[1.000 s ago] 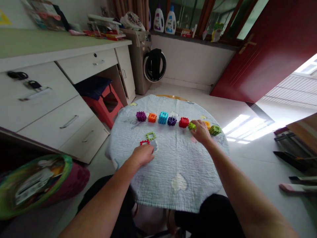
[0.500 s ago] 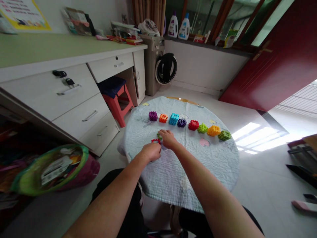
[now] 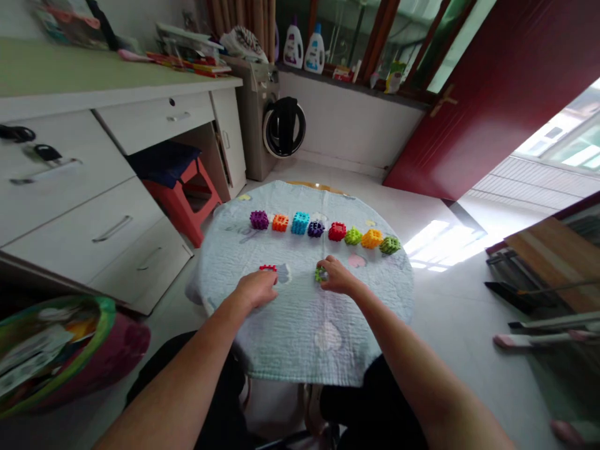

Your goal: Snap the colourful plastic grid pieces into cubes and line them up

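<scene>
On the cloth-covered round table (image 3: 300, 337), my left hand (image 3: 259, 287) has its fingers closed at a red toothed piece (image 3: 268, 268), which shows just beyond the fingertips. Further right, my right hand (image 3: 336, 275) grips a green toothed piece (image 3: 319, 274) between thumb and fingers. Beyond both hands runs a row of toothed cubes: purple (image 3: 259, 219), orange (image 3: 280, 222), light blue (image 3: 300, 222), dark blue (image 3: 315, 229), red (image 3: 337, 231), light green (image 3: 353, 235), yellow (image 3: 372, 238) and green (image 3: 389, 244).
A red stool (image 3: 187, 203) stands under the white desk (image 3: 154, 122) at the left. Near the lower left is a bin (image 3: 126, 340) filled with items. Behind the table are a washing machine (image 3: 255, 119) with its door open and a red door (image 3: 473, 94).
My hands have moved apart, the green piece going right with my right hand and the red piece staying at my left. The camera view has shifted to the right.
</scene>
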`<state>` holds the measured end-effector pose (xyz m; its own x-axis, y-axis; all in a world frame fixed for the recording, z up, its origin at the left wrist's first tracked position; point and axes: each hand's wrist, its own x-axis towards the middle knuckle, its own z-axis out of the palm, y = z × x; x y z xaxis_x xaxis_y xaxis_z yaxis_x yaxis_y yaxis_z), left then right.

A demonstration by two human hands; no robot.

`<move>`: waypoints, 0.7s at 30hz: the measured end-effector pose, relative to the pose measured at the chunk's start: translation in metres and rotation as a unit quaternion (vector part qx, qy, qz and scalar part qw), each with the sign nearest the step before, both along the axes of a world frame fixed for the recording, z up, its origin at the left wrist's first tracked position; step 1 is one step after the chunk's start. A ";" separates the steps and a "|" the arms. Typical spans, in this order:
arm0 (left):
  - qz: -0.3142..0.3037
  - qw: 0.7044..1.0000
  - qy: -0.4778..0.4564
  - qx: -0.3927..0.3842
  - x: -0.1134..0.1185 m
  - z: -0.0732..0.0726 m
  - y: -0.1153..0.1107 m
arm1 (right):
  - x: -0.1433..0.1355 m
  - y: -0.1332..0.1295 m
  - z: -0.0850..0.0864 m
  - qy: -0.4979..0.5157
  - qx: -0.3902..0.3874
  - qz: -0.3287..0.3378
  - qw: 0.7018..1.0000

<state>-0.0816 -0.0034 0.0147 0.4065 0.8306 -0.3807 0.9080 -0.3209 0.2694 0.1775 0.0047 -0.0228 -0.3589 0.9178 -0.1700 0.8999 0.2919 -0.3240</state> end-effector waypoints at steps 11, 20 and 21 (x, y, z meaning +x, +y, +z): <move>-0.029 0.999 -0.020 -0.007 0.013 -0.013 0.006 | 0.167 0.001 0.031 -0.058 0.116 -0.193 0.973; -0.038 0.998 -0.045 -0.004 0.009 -0.025 0.014 | 0.242 0.048 0.028 -0.125 0.082 -0.313 0.938; -0.038 0.998 -0.048 -0.005 0.009 -0.027 0.014 | 0.245 0.052 0.026 -0.126 0.082 -0.311 0.939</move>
<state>-0.0728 0.0107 -0.0118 0.5037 0.7922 -0.3446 0.8506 -0.3849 0.3583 0.4228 0.0563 0.0036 0.2872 0.9577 -0.0167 0.9548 -0.2877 -0.0754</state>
